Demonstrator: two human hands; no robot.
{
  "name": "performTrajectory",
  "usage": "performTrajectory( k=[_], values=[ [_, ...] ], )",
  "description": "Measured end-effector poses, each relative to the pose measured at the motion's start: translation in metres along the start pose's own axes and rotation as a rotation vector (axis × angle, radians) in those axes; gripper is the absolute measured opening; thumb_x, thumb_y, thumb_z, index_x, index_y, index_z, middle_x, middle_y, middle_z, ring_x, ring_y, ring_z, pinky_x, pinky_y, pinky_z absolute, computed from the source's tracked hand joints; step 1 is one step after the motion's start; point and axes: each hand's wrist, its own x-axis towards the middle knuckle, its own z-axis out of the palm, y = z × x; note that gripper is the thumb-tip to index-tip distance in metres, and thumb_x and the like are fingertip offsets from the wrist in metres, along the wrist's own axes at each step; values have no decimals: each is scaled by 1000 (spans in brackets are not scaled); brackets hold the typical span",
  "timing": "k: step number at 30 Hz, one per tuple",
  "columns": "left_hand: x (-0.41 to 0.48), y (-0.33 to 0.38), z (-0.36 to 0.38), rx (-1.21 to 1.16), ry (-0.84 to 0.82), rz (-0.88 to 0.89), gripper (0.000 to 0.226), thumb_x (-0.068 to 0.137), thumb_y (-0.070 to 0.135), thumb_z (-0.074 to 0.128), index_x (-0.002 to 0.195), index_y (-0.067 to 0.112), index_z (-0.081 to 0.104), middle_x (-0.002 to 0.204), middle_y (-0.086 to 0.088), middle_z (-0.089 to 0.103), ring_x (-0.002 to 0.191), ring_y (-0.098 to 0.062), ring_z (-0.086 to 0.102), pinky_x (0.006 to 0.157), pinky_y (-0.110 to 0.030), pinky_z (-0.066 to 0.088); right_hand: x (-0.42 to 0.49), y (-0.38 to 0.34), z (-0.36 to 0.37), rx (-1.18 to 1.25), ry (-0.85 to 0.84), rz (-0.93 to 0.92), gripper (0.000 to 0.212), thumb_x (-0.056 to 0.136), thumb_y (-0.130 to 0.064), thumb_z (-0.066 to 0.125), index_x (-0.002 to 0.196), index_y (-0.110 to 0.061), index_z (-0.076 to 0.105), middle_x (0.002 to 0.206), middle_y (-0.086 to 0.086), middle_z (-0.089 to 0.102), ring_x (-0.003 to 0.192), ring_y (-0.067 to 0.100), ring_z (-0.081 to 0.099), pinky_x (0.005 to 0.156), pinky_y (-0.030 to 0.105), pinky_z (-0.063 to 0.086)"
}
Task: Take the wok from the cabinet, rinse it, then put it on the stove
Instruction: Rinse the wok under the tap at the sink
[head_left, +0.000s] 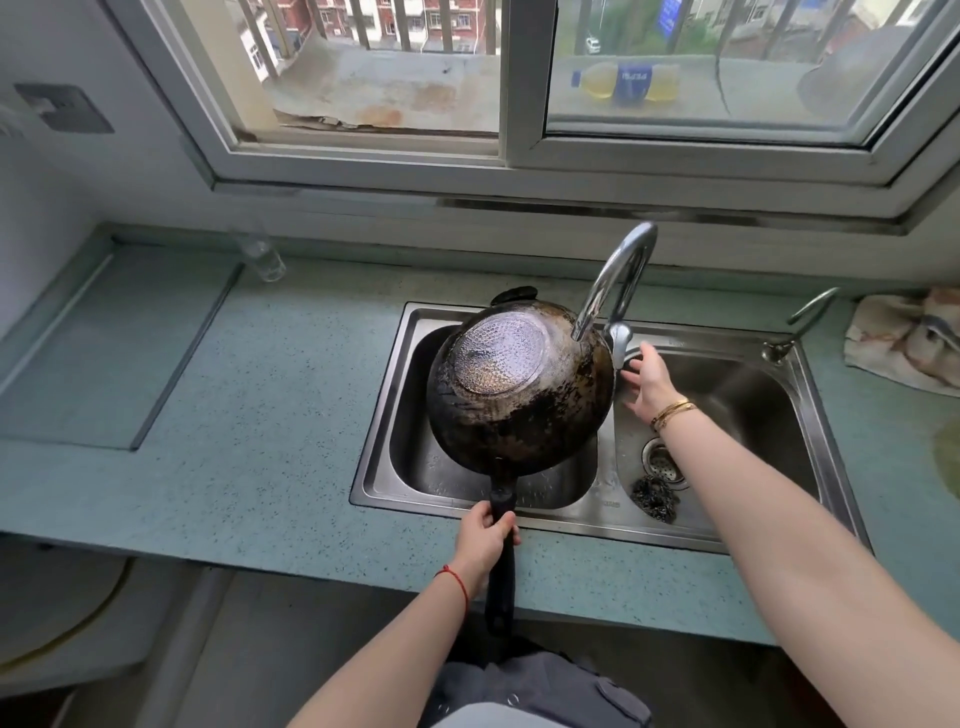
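Head view, the only one: your left hand (485, 532) is wrapped tight around the long black handle of the wok (519, 387), which hangs tilted and bottom-up over the left basin of the sink (387, 415), its scorched underside facing you. Your right hand (644, 384) is spread, fingers loose, holding nothing, reaching in beside the wok's rim under the faucet (615, 283) lever; whether water is running you cannot tell from here. Risks, as a judgement: the wok looks heavy and is carried by one hand far down the handle, so a wet grip could let it roll and drop into the basin. The spout sits touching or just in front of the wok's upper edge, so a careless swing may knock it. Leftover water will drip across the worktop (291, 415) on the way to the stove, which is not clearly visible. A steel scourer (654, 496) lies by the drain of the right basin, clear of the wok.
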Motion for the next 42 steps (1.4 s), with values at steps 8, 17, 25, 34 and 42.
performTrajectory(
  k=[8,17,25,34,42],
  values=[
    [-1,1,3,-12,12,-15,16,98,10,51,114,6,56,75,-5,61,76,-19,60,97,-42,50,1,-5,0,52,-12,-41,61,101,-49,34,149,-11,38,155,6,40,138,23,43,117,47,22],
    [4,-2,5,-8,13,-22,13,98,11,52,110,8,57,74,-5,62,75,-18,61,95,-42,51,7,-9,-1,-34,-34,-54,61,103,-47,31,141,-3,49,149,12,48,139,27,42,117,43,23],
    [6,-3,3,-1,-5,-21,14,98,11,52,111,9,57,76,-5,63,76,-19,62,96,-43,52,18,-4,2,-446,64,-126,78,100,-59,21,146,-2,46,153,18,45,142,33,39,121,41,24],
    [7,-5,-1,-12,-22,3,8,98,8,52,104,8,57,75,-7,62,71,-17,61,85,-34,53,27,-1,3,-776,46,-77,98,94,-70,1,150,2,37,158,22,33,150,37,24,125,48,12],
    [9,-6,-8,5,-32,6,7,98,9,53,103,8,57,74,-5,63,70,-16,63,76,-26,52,32,-1,-11,-748,-19,-56,87,99,-62,2,151,-3,39,161,16,31,152,28,23,126,42,9]
  ],
)
